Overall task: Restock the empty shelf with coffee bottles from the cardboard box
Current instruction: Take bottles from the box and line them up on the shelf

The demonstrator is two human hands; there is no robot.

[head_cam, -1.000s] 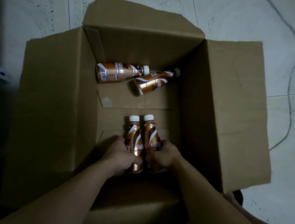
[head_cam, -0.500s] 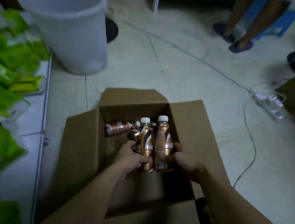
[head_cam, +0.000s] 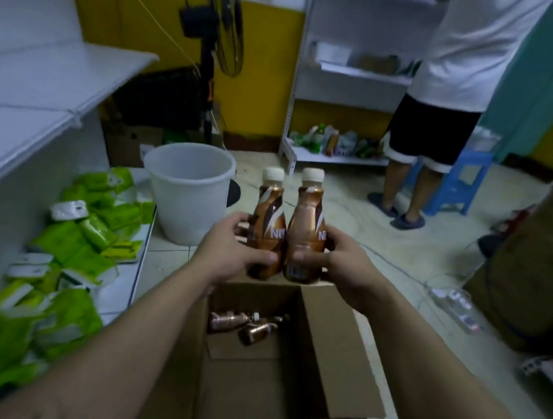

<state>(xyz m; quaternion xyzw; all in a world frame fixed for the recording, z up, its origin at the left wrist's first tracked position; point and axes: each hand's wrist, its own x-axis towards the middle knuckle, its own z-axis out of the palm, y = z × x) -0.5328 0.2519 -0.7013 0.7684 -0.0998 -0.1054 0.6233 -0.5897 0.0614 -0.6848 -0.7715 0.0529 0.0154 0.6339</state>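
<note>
At frame centre, the left hand (head_cam: 232, 252) and right hand (head_cam: 344, 268) each clasp one upright coffee bottle (head_cam: 267, 229), caps up, sides touching, above the open cardboard box (head_cam: 338, 354). The bare white shelf (head_cam: 52, 80) lies to the upper left, nearer the left hand. The bottles are glossy copper-brown plastic, waisted, with cream caps. Two more lie flat in the box.

Left hand (head_cam: 229, 252), right hand (head_cam: 337, 264): closed grip.
</note>
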